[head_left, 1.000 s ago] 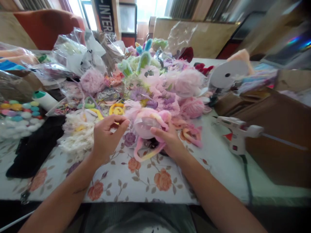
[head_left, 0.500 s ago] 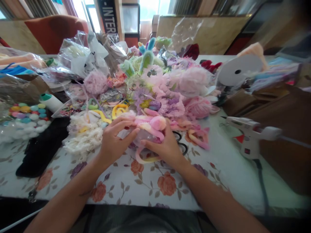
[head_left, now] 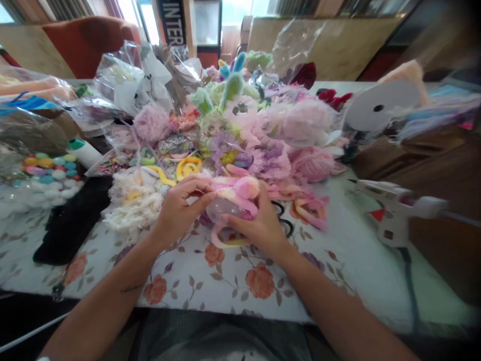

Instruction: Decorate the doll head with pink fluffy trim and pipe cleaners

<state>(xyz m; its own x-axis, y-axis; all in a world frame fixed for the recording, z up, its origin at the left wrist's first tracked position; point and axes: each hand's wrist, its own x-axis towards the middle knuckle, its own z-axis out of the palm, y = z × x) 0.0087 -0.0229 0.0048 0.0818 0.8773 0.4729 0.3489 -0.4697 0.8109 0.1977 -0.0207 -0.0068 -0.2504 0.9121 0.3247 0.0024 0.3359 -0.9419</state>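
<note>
Both hands meet over a pink fluffy headband piece [head_left: 235, 193] with a clear rounded dome, held just above the flowered tablecloth [head_left: 233, 276]. My left hand [head_left: 178, 213] pinches its left end with thumb and fingers. My right hand [head_left: 259, 225] cups it from the right and below, fingers curled around the dome. A pink and yellow band loop [head_left: 225, 243] hangs under the piece. Black scissors [head_left: 281, 220] lie partly hidden behind my right hand.
A heap of pink and purple fluffy decorations [head_left: 270, 145] fills the table's middle. A white glue gun [head_left: 391, 210] stands at the right, its cord trailing toward me. White fluffy yarn [head_left: 131, 205], black fabric [head_left: 71, 220], coloured pompoms [head_left: 45, 170] and plastic bags [head_left: 124, 85] lie left.
My left hand has moved right from open air onto the pink piece and closed on it. Both hands have drawn together around it; the view shifted slightly.
</note>
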